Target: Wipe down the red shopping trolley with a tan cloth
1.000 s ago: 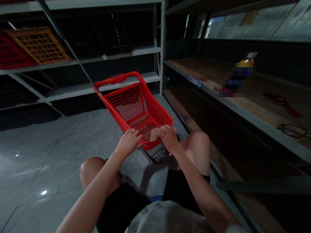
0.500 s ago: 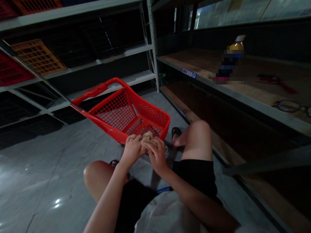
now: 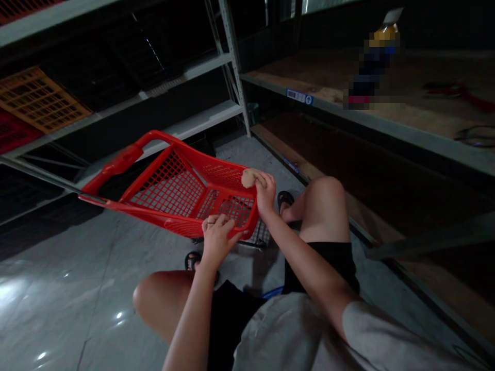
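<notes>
Pinches a tan lump (image 3: 248, 179), likely cloth, in the right hand (image 3: 266, 195), up at the far front corner of the red cart (image 3: 180, 226). Hooks the left hand (image 3: 216, 237) over the cart's near edge, fingers inside, thumb outside. Seems busy rubbing the cart. For the next rub, likely needs a firm left hand. Further out, on the wooden shelf (image 3: 320, 77): a blurry bottle (image 3: 371, 72) and dark glasses (image 3: 475, 136) near the front edge, a red tool (image 3: 464, 93) farther back. Past the cart, an orange crate (image 3: 44, 98) on a pale rack (image 3: 209, 65). Below, shiny grey floor (image 3: 96, 268). Dim all around.

Rack (image 3: 237, 82) holds orange crate (image 3: 43, 100); shelf (image 3: 309, 69) bears bottle (image 3: 374, 64).
</notes>
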`<state>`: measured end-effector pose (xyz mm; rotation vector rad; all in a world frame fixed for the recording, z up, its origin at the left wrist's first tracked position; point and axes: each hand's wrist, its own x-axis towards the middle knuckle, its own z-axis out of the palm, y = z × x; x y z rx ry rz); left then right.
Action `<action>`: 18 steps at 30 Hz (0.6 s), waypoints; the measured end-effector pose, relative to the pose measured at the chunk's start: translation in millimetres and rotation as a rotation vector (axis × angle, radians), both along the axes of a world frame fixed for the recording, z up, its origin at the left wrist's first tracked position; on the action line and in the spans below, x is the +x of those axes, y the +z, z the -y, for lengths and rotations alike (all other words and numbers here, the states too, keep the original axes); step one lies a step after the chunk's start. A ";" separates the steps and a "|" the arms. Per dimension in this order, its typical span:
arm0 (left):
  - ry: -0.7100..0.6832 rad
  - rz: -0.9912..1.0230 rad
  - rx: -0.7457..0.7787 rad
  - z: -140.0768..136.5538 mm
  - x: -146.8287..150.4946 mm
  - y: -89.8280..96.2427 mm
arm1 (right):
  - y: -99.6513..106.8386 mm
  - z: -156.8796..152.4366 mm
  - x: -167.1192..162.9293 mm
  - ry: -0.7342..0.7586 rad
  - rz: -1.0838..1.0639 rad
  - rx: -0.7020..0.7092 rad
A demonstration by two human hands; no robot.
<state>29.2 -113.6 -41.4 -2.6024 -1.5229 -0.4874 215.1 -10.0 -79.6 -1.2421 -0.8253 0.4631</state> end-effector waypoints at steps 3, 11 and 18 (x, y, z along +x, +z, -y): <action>0.026 -0.012 0.003 0.3 0.4 -1.1 | -1.4 42.5 -33.5 -0.034 -0.059 -0.012; 0.062 -0.020 -0.008 7.4 -12.0 -3.4 | -14.3 150.6 -84.5 0.159 0.054 -0.061; 0.076 -0.011 0.005 8.8 -11.5 -1.3 | -12.5 20.6 -37.1 0.133 -0.154 -0.037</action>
